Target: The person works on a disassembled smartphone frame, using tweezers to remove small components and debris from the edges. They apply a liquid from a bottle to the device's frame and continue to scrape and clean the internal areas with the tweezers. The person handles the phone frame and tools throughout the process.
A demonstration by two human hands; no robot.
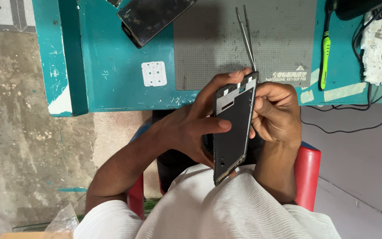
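While left hand (191, 128) grips flat black phone frame (234, 128) — right hand (277, 115) pinches thin steel tweezers (246, 35).

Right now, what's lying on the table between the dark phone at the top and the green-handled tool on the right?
The grey anti-slip mat with metal tweezers on it, in the head view.

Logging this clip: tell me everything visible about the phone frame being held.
The phone frame is a long, dark, flat rectangle with a thin metallic-looking rim and cut-outs at its top end. It stands nearly upright, held over the person's lap just off the table edge. The left hand grips it, thumb across its face; the right hand touches its right edge, holding tweezers.
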